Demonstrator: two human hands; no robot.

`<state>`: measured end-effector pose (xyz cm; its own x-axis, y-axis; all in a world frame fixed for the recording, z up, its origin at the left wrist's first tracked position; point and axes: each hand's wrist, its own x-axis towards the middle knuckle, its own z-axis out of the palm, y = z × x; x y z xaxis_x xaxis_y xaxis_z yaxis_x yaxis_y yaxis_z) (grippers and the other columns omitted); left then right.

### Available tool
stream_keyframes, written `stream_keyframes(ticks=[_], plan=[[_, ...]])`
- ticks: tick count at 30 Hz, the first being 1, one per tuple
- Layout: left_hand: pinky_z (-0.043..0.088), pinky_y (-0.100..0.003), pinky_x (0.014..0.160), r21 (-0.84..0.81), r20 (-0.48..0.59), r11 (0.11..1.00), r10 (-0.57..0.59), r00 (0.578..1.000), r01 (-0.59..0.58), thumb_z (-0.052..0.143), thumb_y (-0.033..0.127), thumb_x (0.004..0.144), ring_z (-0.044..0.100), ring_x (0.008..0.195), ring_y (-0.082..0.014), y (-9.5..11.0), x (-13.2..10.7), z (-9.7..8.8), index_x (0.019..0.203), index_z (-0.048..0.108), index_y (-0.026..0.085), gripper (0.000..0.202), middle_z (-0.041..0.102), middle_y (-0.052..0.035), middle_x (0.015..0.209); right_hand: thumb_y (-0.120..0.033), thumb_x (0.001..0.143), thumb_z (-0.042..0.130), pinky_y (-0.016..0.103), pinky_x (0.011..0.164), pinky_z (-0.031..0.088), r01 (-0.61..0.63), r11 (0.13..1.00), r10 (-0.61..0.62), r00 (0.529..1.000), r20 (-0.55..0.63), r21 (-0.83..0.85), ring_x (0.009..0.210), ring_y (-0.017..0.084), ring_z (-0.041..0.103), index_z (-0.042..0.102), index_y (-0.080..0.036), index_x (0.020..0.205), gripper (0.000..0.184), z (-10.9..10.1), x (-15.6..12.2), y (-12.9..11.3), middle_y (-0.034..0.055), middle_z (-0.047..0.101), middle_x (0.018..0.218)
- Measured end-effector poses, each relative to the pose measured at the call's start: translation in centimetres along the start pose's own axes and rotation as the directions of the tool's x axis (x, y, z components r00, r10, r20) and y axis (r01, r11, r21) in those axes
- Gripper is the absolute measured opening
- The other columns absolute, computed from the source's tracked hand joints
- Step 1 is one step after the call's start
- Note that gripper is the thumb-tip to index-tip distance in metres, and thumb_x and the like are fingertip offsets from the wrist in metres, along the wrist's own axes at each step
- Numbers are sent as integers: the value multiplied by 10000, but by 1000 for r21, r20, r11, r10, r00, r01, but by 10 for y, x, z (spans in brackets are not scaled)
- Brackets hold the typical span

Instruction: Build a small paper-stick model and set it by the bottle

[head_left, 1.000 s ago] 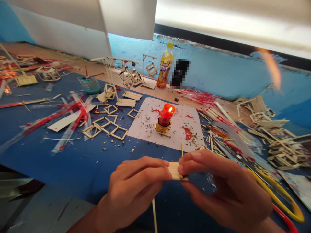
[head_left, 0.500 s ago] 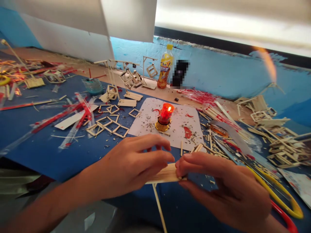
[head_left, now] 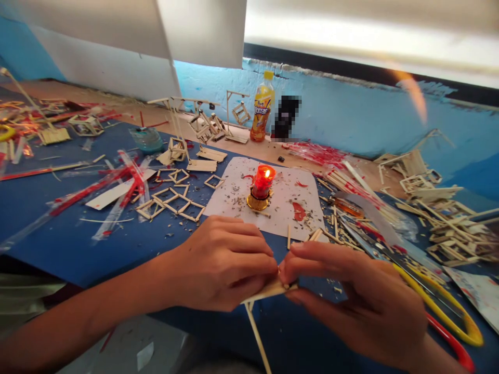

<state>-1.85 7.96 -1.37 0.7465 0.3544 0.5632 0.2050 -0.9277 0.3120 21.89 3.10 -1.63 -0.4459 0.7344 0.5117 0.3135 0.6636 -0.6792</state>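
Low in the middle of the view, a small flat panel of wooden sticks (head_left: pixel 268 292) lies between my two hands, with one thin stick (head_left: pixel 257 332) running from it toward me. My left hand (head_left: pixel 230 265) is closed over the panel's left part, its fingers curled down. Thumb and fingers of my right hand (head_left: pixel 351 296) pinch the panel's right end; what lies right under the fingertips is hidden. Beyond the hands, a lit red candle (head_left: pixel 264 181) burns on a gold base (head_left: pixel 257 202), standing on a white sheet (head_left: pixel 234 182) strewn with crumbs and red scraps.
Square stick frames (head_left: pixel 171 200) and plastic-wrapped red strips (head_left: pixel 134 176) lie at left. Behind stand a drink bottle (head_left: pixel 262 111) and finished stick models (head_left: pixel 212 124). Yellow-handled scissors (head_left: pixel 468 332), loose sticks and a pile of stick models (head_left: pixel 452 234) are at right.
My left hand has come down and its fingers have closed onto the panel, touching near my right fingertips. The right hand keeps its pinch. The view has shifted slightly.
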Motion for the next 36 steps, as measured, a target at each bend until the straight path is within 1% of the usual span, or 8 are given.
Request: stream_keyframes(ticks=[13, 22, 24, 26, 28, 30, 32, 36], plan=[[558, -252, 621, -7, -173, 999, -53, 983, 53, 703, 88, 847, 734, 662, -150, -6, -4, 3, 889, 720, 179, 102, 781, -22, 755, -120, 905, 730, 73, 902, 552, -32, 999, 31, 995, 99, 3, 904, 41, 781, 559, -295, 1383, 537, -5, 1, 0, -91, 821, 1005], [555, -188, 658, -79, -221, 960, -281, 934, 270, 719, 84, 844, 731, 681, -109, -3, -1, -7, 866, 766, 162, 94, 795, -16, 786, -130, 901, 745, 192, 879, 619, -36, 999, 36, 995, 94, -2, 872, 111, 803, 503, -363, 1461, 653, -7, 1, 4, -81, 832, 1032], [554, -170, 654, -229, -139, 884, -445, 885, 408, 712, 101, 858, 717, 669, -95, -1, 1, -7, 856, 769, 185, 102, 785, 13, 772, -146, 909, 740, 226, 864, 629, -39, 999, 39, 995, 89, -5, 872, 129, 806, 502, -375, 1466, 648, -7, 0, 6, -76, 833, 1020], [565, -176, 654, -456, 36, 711, -586, 809, 535, 696, 155, 893, 711, 680, -101, 1, 3, -5, 861, 765, 194, 86, 775, 18, 772, -153, 914, 737, 253, 869, 628, -44, 999, 43, 995, 86, 6, 874, 141, 807, 502, -380, 1469, 644, -7, -1, 8, -75, 833, 997], [576, -200, 664, -660, 210, 474, -629, 749, 583, 679, 205, 921, 712, 707, -119, 2, 4, -3, 873, 753, 180, 92, 772, -6, 790, -158, 911, 744, 281, 904, 622, -52, 998, 48, 995, 85, 37, 895, 153, 807, 503, -380, 1472, 649, -6, 0, 10, -71, 832, 990], [572, -215, 684, -767, 315, 289, -607, 730, 572, 671, 215, 932, 708, 727, -125, 3, 5, 1, 878, 738, 163, 101, 768, -25, 805, -156, 905, 755, 312, 950, 615, -68, 995, 63, 995, 71, 76, 930, 167, 804, 509, -383, 1470, 656, -6, 0, 11, -63, 831, 1001], [561, -215, 709, -806, 344, 205, -601, 721, 555, 657, 214, 950, 703, 753, -120, 4, 4, 4, 893, 726, 160, 105, 766, -30, 835, -153, 896, 767, 339, 969, 615, -91, 990, 87, 995, 46, 110, 950, 182, 801, 527, -384, 1459, 654, -6, 0, 12, -54, 830, 1008], [539, -198, 749, -832, 296, 187, -647, 703, 522, 635, 240, 984, 707, 801, -102, 8, 3, 6, 922, 688, 169, 108, 770, -19, 862, -132, 890, 771, 354, 916, 633, -124, 984, 127, 992, -19, 126, 911, 192, 797, 564, -373, 1427, 624, -6, -1, 11, -35, 828, 1001]])
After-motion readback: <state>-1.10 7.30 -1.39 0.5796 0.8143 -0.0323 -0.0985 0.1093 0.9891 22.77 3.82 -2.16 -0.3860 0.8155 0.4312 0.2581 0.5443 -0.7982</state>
